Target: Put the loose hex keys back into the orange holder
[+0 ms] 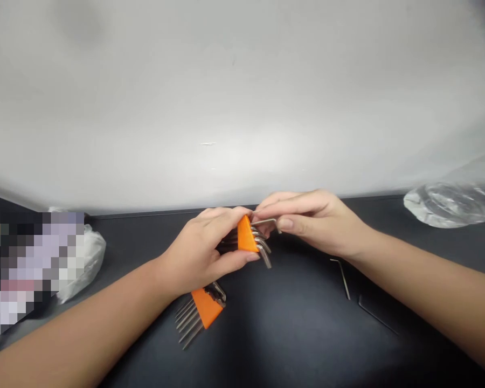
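My left hand (204, 248) grips an orange plastic hex-key holder (246, 235) with several silver hex keys sticking out of it to the right. My right hand (311, 221) pinches the short bent end of one silver hex key (267, 221) at the top of that holder, between thumb and forefinger. Both hands hover just above the dark tabletop (291, 323), near the white wall. A second orange holder (206, 306) filled with several hex keys lies on the table below my left wrist.
Two loose hex keys (343, 277) (378, 317) lie on the table under my right forearm. Crumpled clear plastic (456, 196) sits at the far right by the wall. A white plastic bag (83, 258) and a blurred patch are at the left.
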Available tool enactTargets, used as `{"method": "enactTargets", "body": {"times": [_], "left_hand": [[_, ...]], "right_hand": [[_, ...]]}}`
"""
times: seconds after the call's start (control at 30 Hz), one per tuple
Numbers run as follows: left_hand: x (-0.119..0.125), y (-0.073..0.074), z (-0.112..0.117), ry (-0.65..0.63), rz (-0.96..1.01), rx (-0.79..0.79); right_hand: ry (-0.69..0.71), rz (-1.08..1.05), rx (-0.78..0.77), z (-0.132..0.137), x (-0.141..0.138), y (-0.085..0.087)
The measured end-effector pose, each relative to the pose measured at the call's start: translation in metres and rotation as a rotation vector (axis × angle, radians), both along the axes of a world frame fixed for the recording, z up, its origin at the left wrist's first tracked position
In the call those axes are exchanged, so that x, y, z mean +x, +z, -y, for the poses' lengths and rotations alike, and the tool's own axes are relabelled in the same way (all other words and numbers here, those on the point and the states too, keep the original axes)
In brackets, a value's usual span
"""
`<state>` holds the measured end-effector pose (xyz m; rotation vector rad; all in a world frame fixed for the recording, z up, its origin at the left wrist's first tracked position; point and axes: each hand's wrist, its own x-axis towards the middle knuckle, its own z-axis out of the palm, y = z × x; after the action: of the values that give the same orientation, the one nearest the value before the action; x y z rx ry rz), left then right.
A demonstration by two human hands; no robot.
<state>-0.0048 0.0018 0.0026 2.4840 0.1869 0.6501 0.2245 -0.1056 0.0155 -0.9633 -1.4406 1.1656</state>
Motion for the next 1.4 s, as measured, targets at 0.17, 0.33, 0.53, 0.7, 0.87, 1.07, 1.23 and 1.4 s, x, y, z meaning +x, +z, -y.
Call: {"method": "enactTargets", "body": {"times": [0.17,0.33,0.53,0.7,0.87,1.07,1.23,1.4], "left_hand": [[0.000,0.000,0.000,-0.033,0.010,0.019],[0.000,-0.001,0.000,-0.043,-0.013,0.055],[-0.001,-0.006,0.000,-0.036,-0.054,0.099],[-0.003,-0.005,-0.001,-0.027,-0.049,0.078],[-0.003,-0.005,-0.001,-0.017,-0.059,0.057],[-0.003,-0.005,0.000,-0.007,-0.009,0.059],[-0.002,-0.006,0.000,0.089,-0.066,0.068],[-0.001,-0.010,-0.001,0.165,-0.159,0.095]], "right_hand": [[-0.081,-0.079,-0.145,0.001,-0.007,-0.005],[0.002,-0.034,-0.306,-0.005,-0.011,-0.009],[0.041,0.849,-0.245,0.007,0.022,0.038],[0.080,1.398,-0.263,0.036,0.052,0.053],[0.192,1.560,-0.308,0.042,0.034,0.029],[0.245,1.447,-0.186,0.030,0.014,0.035],[0.290,0.945,-0.205,0.007,0.025,0.027],[0.032,0.154,-0.348,-0.006,0.031,-0.013]]}}
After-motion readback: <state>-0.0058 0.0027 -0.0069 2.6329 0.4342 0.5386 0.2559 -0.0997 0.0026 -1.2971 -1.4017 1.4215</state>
